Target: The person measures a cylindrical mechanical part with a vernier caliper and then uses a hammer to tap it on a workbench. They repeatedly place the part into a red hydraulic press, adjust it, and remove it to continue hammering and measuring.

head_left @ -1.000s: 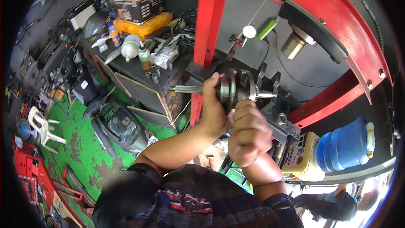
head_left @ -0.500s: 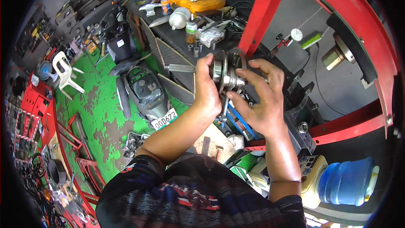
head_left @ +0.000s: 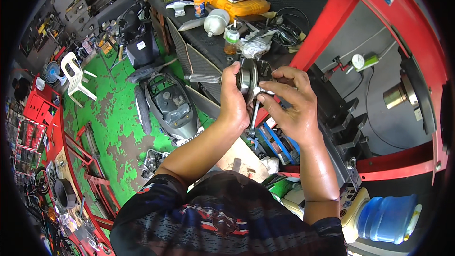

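Observation:
My left hand (head_left: 233,100) grips a steel crankshaft assembly (head_left: 246,79) around its round webs, thumb uppermost, with the splined shaft (head_left: 203,78) sticking out to the left. A connecting rod (head_left: 255,114) hangs downward from it between my hands. My right hand (head_left: 295,106) is on the assembly's right side, fingers bent and fingertips against the metal, the thumb near the rod. To the right stands a red press frame (head_left: 322,33) with a cylindrical steel ram (head_left: 398,95) and a dial gauge (head_left: 358,61) behind it.
A cluttered bench (head_left: 189,31) holds boxes, bottles and rags. A partly stripped scooter (head_left: 168,106) and white chair (head_left: 76,76) stand on the green floor (head_left: 111,128). A red workbench (head_left: 54,147) runs along the left; a blue water jug (head_left: 386,218) lies lower right.
The view has swung toward the bench and scooter. My right hand has loosened from a fist over the shaft's right end to bent, separated fingers on the webs, uncovering the hanging rod.

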Available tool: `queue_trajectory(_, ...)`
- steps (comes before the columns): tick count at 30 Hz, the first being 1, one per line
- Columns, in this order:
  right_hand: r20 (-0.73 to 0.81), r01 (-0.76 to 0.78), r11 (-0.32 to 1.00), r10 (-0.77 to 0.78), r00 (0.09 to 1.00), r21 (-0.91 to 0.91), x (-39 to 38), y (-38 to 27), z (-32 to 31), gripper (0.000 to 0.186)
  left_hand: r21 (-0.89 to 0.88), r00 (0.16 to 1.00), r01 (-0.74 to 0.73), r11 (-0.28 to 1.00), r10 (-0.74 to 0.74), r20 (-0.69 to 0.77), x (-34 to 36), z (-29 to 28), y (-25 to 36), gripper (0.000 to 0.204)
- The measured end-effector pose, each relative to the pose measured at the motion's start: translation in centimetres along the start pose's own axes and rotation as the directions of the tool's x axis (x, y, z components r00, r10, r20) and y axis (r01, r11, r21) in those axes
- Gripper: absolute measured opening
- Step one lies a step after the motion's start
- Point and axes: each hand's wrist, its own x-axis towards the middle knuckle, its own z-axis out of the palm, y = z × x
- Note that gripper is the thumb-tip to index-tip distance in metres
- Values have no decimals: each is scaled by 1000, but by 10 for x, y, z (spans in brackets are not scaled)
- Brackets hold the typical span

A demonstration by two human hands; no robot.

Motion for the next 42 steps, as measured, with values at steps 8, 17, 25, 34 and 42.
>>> queue_trajectory(8,30,149,980,-146,989,-131,38,31,47,23,43,994,-45,998,49,-101,49,-32,27,55)
queue_trajectory(17,176,-379,914,354,919,142,38,42,45,7,73,973,62,995,-44,-226,85,-68,59,69)
queue_trajectory(25,579,-570,676,721,381,-467,-165,170,117,8,196,961,-63,979,112,-252,97,-145,91,63)
queue_trajectory(34,388,-453,675,720,575,-583,-110,184,170,21,221,945,-148,964,204,-257,71,-198,128,64)
queue_trajectory(42,-20,-667,574,751,660,-474,129,319,156,32,147,966,-170,974,194,-168,56,-211,135,72)
